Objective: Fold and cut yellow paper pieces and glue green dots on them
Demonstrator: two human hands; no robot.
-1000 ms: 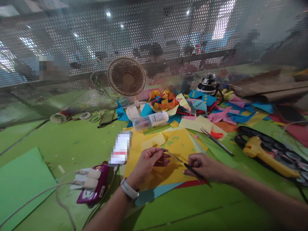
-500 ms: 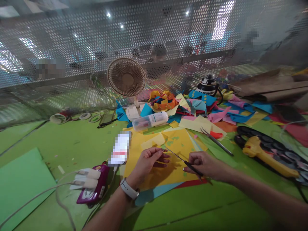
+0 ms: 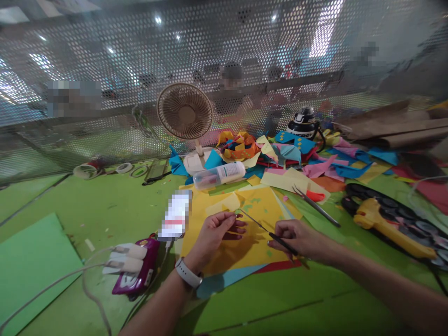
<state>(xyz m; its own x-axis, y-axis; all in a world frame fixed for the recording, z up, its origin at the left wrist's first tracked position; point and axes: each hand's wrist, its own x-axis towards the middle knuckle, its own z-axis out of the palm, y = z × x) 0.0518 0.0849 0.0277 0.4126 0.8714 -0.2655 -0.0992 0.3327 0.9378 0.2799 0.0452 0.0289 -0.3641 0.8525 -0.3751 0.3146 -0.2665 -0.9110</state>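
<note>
While the right hand [image 3: 301,238] is gripping a slim tool [image 3: 275,238], tip pointing to ten o'clock, the left hand [image 3: 216,229] is pinching, contents unclear.

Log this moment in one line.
left hand: pinched, anything held too small to identify | right hand: gripping slim dark-handled tool, tip near left hand | beneath: yellow paper

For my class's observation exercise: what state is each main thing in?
Left hand, thumb and forefinger pinched
Right hand, closed on thin tool
Thin tool, tip towards left hand
Phone, screen lit
Purple socket block, adapters plugged in
Fan, upright
Clear bottle, on its side
Yellow sheet, flat
Yellow glue gun, laid down
Curved tweezers, laid down
</note>
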